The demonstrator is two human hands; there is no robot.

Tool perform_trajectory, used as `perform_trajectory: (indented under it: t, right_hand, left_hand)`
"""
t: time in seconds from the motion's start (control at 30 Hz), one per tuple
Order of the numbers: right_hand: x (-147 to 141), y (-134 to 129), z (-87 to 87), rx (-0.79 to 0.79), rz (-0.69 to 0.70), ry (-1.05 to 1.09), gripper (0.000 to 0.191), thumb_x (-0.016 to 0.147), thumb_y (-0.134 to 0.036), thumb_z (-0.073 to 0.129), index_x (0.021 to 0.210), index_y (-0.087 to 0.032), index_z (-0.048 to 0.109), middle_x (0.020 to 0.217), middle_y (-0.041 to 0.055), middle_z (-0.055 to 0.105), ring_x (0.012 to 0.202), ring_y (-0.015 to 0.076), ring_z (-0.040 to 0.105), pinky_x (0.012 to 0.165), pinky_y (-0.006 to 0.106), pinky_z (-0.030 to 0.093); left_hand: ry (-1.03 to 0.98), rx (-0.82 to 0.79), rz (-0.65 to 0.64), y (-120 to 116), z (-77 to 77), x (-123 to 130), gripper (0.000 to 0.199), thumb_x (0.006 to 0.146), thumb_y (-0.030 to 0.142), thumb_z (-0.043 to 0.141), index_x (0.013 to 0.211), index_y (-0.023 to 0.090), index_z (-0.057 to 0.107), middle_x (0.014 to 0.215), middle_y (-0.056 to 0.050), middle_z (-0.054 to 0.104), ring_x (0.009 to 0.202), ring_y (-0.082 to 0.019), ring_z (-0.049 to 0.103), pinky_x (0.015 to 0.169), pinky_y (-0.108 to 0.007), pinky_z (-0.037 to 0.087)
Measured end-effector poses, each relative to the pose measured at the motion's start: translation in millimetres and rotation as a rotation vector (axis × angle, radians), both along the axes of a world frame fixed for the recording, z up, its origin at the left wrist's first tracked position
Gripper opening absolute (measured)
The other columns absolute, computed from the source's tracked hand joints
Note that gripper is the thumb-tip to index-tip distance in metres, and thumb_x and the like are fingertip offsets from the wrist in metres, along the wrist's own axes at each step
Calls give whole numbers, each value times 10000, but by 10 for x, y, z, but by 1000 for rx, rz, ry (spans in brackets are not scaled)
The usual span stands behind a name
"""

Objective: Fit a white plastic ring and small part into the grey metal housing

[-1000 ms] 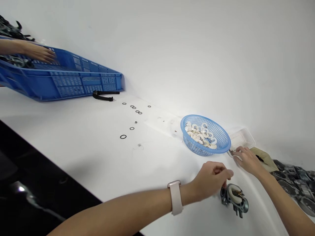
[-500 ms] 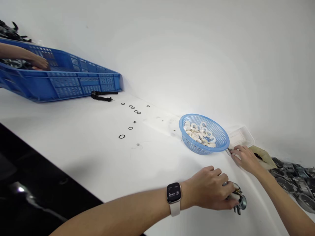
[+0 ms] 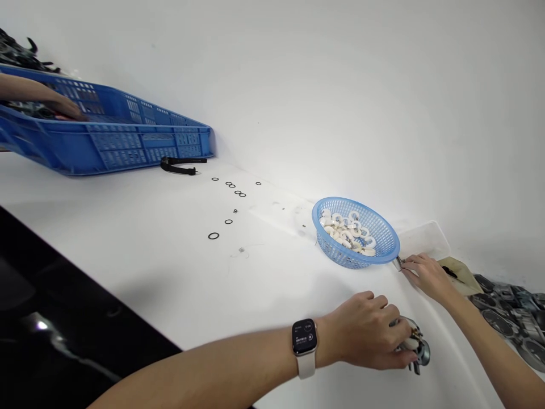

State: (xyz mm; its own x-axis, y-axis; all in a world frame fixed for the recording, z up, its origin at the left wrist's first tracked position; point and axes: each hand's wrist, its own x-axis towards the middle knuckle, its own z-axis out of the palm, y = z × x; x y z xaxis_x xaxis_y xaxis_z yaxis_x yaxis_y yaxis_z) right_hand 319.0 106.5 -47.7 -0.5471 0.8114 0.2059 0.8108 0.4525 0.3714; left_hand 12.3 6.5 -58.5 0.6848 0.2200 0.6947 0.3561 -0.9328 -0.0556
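Carburetor body (image 3: 415,347) lies on the white desk (image 3: 170,267) at five o'clock, under the left hand (image 3: 368,338), whose fingers (image 3: 400,349) curl closed around the metal part. At three o'clock from it, the right hand (image 3: 428,275) pinches a small metal piece (image 3: 399,263) between narrowed fingers, beside the round blue basket (image 3: 378,250) holding white ring-shaped parts (image 3: 347,230). A clear plastic tray (image 3: 426,238) sits just behind that hand. At ten o'clock, another person's hand (image 3: 63,107) reaches into a blue crate (image 3: 119,145). Black O-rings (image 3: 230,187) lie scattered mid-desk.
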Motion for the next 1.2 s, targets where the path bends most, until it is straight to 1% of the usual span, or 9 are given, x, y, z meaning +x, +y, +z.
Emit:
perform_trajectory:
  t: [0.37, 0.47, 0.57, 0.67, 0.77, 0.87, 0.97, 1.07, 1.2]
  right_hand:
    - [9, 89, 16, -34, -38, 8, 361, 981, -288, 389, 918, -207, 735, 965, 97, 732, 864, 270, 617, 734, 377, 464]
    - [-10, 95, 13, -41, -54, 20, 344, 948, -253, 399, 996, -191, 734, 1038, 106, 729, 949, 285, 626, 795, 398, 476]
    - [-28, 84, 13, -53, -74, 36, 327, 883, -284, 482, 1076, -192, 729, 1132, 105, 718, 1066, 312, 612, 857, 424, 482]
    - [-45, 56, 29, -68, -99, 53, 328, 850, -338, 527, 1068, -202, 731, 1166, 103, 708, 1123, 341, 591, 885, 453, 477]
    - [-38, -1, 71, -86, -121, 74, 320, 869, -288, 470, 1052, -198, 716, 1145, 106, 700, 1112, 324, 596, 916, 448, 466]
    - [10, -113, 138, -136, -161, 86, 283, 865, -219, 431, 954, -218, 699, 1004, 83, 713, 957, 270, 656, 792, 375, 498]
    - [56, -282, 212, -219, -191, 70, 143, 799, -215, 525, 821, -240, 664, 818, 38, 693, 739, 226, 664, 604, 306, 454]
    - [31, -460, 237, -309, -166, 20, 97, 739, -194, 598, 817, -248, 617, 784, 16, 673, 706, 218, 646, 573, 293, 394]
    - [-90, -613, 161, -386, -126, -98, 188, 742, -61, 502, 812, -233, 533, 795, 21, 663, 694, 200, 627, 562, 292, 312]
  left_hand:
    - [-18, -3, 4, -1, -23, 12, 360, 959, 502, 505, 877, 178, 640, 723, -15, 654, 625, -176, 602, 510, -300, 385]
    - [-21, -2, 4, -3, -23, 14, 361, 959, 504, 510, 880, 177, 640, 725, -17, 655, 628, -175, 600, 515, -298, 384]
    - [-9, -3, 1, -5, -17, 9, 368, 968, 503, 494, 882, 176, 640, 727, -17, 653, 622, -176, 596, 511, -303, 387]
    - [12, -17, 2, -7, -13, 3, 364, 977, 490, 478, 896, 174, 640, 723, -18, 648, 627, -174, 596, 517, -296, 392]
    - [20, -22, 4, -8, -10, 1, 371, 982, 491, 463, 909, 172, 641, 731, -22, 648, 636, -178, 602, 521, -293, 399]
    - [25, -25, 1, -11, -1, -1, 370, 981, 488, 465, 906, 172, 643, 738, -23, 655, 637, -183, 608, 524, -294, 408]
    - [26, -33, -6, -18, 12, -6, 358, 975, 484, 484, 924, 169, 646, 739, -26, 661, 639, -182, 613, 528, -290, 412]
    - [24, -40, -9, -29, 16, -8, 350, 976, 471, 480, 926, 166, 645, 737, -31, 659, 647, -186, 617, 525, -294, 415]
    - [17, -55, 4, -31, -5, -6, 357, 972, 488, 479, 935, 169, 635, 735, -25, 651, 647, -189, 617, 523, -290, 416]
